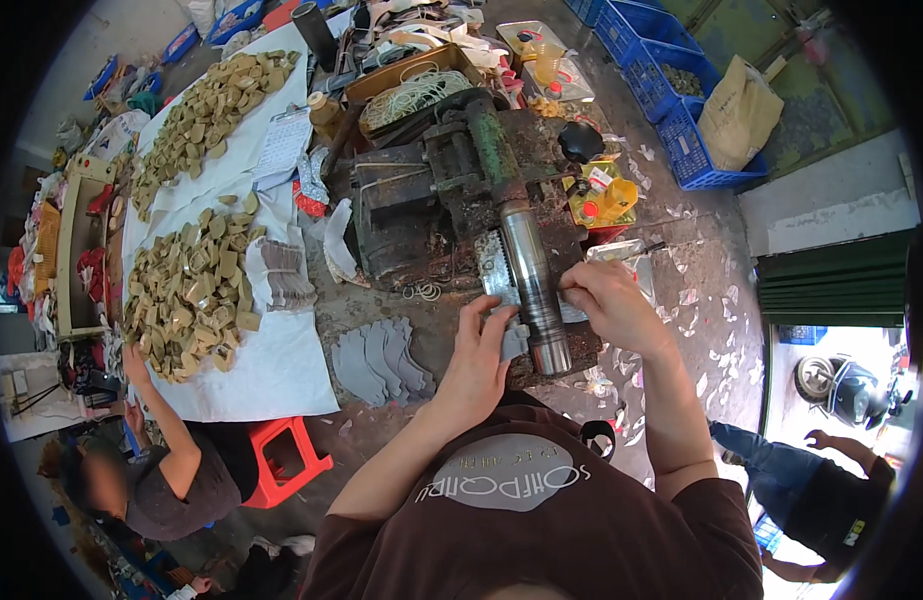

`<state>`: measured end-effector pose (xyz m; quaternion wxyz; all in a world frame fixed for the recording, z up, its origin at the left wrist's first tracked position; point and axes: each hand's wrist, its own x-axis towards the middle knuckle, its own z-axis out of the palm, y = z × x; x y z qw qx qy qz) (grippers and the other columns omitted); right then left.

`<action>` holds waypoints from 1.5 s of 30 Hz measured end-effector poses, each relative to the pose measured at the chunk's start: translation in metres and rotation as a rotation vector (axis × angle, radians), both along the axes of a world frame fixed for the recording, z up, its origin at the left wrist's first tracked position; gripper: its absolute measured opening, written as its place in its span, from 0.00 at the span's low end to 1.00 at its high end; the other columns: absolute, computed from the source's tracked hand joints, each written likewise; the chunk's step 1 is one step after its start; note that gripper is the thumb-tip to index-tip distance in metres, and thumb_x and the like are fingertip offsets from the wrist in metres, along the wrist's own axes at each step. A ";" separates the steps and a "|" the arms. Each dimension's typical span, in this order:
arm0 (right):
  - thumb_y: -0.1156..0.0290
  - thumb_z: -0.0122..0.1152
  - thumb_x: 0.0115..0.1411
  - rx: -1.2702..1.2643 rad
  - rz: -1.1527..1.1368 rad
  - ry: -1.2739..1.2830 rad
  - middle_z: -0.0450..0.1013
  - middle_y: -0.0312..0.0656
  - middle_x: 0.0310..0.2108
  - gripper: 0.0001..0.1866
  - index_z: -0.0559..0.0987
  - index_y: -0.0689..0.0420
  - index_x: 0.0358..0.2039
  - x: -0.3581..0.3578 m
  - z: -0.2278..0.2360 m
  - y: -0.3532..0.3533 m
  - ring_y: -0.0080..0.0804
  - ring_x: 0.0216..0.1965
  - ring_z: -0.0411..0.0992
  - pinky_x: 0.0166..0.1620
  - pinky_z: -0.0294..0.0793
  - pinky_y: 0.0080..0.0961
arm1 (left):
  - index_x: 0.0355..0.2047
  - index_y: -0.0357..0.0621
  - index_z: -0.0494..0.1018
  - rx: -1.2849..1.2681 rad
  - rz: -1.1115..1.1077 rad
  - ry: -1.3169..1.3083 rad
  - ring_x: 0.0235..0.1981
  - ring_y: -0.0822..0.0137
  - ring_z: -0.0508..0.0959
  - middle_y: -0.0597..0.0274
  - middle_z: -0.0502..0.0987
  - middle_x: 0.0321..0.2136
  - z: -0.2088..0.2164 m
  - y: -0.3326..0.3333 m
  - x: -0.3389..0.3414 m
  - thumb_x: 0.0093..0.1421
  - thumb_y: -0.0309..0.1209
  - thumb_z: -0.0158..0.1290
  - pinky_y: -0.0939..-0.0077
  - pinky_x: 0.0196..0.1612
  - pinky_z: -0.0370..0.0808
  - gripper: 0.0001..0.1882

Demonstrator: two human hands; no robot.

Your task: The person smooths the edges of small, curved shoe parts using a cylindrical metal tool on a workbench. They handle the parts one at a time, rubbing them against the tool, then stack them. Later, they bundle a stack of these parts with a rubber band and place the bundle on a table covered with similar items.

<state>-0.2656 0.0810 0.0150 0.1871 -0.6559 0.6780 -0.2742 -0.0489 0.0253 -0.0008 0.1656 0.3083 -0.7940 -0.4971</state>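
A flat grey cut piece sits at the steel roller of a worn, greasy machine, held against the roller's lower end. The left hand has its fingers pinched together on this piece from the near side. The right hand rests on the other side of the roller with its fingers curled close at the feed point; whether they grip the same piece or only steady it cannot be told.

Just left of the left hand, a fanned stack of similar grey pieces lies on the bench, and a second small stack lies further left on a white sheet. Judging by these, one piece is at the roller while a good number lie off it; which stack is finished is unclear.

On the sheet are two heaps of tan blocks. Another person's hand reaches toward the nearer heap.
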 end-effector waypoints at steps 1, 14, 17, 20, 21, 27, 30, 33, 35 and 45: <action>0.78 0.55 0.51 -0.068 0.011 0.069 0.71 0.45 0.27 0.06 0.72 0.60 0.32 0.003 -0.001 -0.002 0.47 0.31 0.70 0.35 0.67 0.39 | 0.49 0.40 0.63 0.033 0.008 0.008 0.53 0.46 0.61 0.46 0.57 0.49 0.000 0.000 0.000 0.48 0.12 0.48 0.65 0.55 0.61 0.26; 0.78 0.57 0.54 -0.093 -0.363 -0.284 0.72 0.40 0.28 0.11 0.74 0.63 0.39 0.005 -0.004 0.004 0.27 0.32 0.70 0.39 0.69 0.24 | 0.42 0.39 0.68 -0.399 0.401 -0.341 0.49 0.49 0.65 0.50 0.65 0.45 -0.060 -0.049 0.160 0.40 0.11 0.43 0.60 0.53 0.63 0.25; 0.78 0.57 0.54 -0.087 -0.367 -0.289 0.73 0.40 0.28 0.11 0.74 0.63 0.39 0.009 -0.004 0.001 0.27 0.32 0.70 0.39 0.69 0.24 | 0.43 0.38 0.68 -0.340 0.023 -0.628 0.48 0.49 0.66 0.51 0.67 0.44 -0.084 -0.033 0.183 0.40 0.12 0.45 0.59 0.51 0.64 0.25; 0.77 0.57 0.55 -0.095 -0.359 -0.299 0.73 0.41 0.28 0.10 0.74 0.63 0.39 0.012 -0.004 -0.002 0.28 0.32 0.70 0.39 0.69 0.24 | 0.43 0.39 0.69 -0.229 -0.067 -0.724 0.46 0.49 0.67 0.51 0.67 0.43 -0.092 -0.019 0.189 0.44 0.15 0.47 0.60 0.48 0.66 0.22; 0.77 0.57 0.55 -0.099 -0.356 -0.299 0.73 0.41 0.28 0.10 0.74 0.63 0.39 0.013 -0.003 -0.002 0.28 0.32 0.70 0.39 0.69 0.24 | 0.42 0.39 0.69 -0.182 -0.082 -0.739 0.45 0.49 0.68 0.50 0.67 0.43 -0.092 -0.019 0.188 0.45 0.16 0.47 0.61 0.47 0.67 0.21; 0.78 0.62 0.50 -0.141 -0.171 -0.390 0.70 0.42 0.27 0.12 0.75 0.61 0.37 0.049 0.018 -0.003 0.34 0.31 0.70 0.38 0.69 0.28 | 0.47 0.39 0.67 0.328 0.252 -0.016 0.46 0.65 0.70 0.55 0.67 0.44 -0.004 -0.047 0.124 0.62 0.26 0.41 0.69 0.49 0.66 0.14; 0.75 0.66 0.45 -0.258 0.036 -0.200 0.67 0.43 0.39 0.15 0.75 0.58 0.35 0.091 0.028 -0.014 0.42 0.41 0.64 0.42 0.63 0.36 | 0.50 0.38 0.65 0.629 0.238 0.465 0.48 0.70 0.67 0.58 0.66 0.47 0.000 -0.034 0.085 0.66 0.32 0.38 0.72 0.51 0.65 0.16; 0.73 0.67 0.42 -0.297 0.003 -0.143 0.64 0.42 0.46 0.14 0.76 0.56 0.32 0.116 0.021 -0.019 0.44 0.46 0.60 0.45 0.58 0.40 | 0.52 0.37 0.62 0.813 0.139 0.799 0.50 0.68 0.67 0.57 0.66 0.49 0.010 -0.019 0.044 0.66 0.36 0.38 0.70 0.54 0.63 0.18; 0.73 0.67 0.41 -0.363 -0.060 -0.106 0.63 0.42 0.48 0.14 0.76 0.55 0.31 0.117 0.012 -0.019 0.45 0.47 0.59 0.45 0.56 0.41 | 0.53 0.38 0.61 0.892 0.139 0.881 0.51 0.67 0.66 0.58 0.66 0.48 0.012 -0.011 0.029 0.66 0.35 0.38 0.70 0.55 0.63 0.18; 0.71 0.61 0.38 -0.515 -0.149 0.157 0.65 0.41 0.42 0.09 0.70 0.55 0.21 0.107 0.013 -0.018 0.42 0.45 0.61 0.43 0.55 0.42 | 0.53 0.40 0.60 0.807 0.292 0.802 0.48 0.67 0.68 0.58 0.68 0.46 0.021 0.006 0.003 0.65 0.31 0.40 0.68 0.54 0.64 0.17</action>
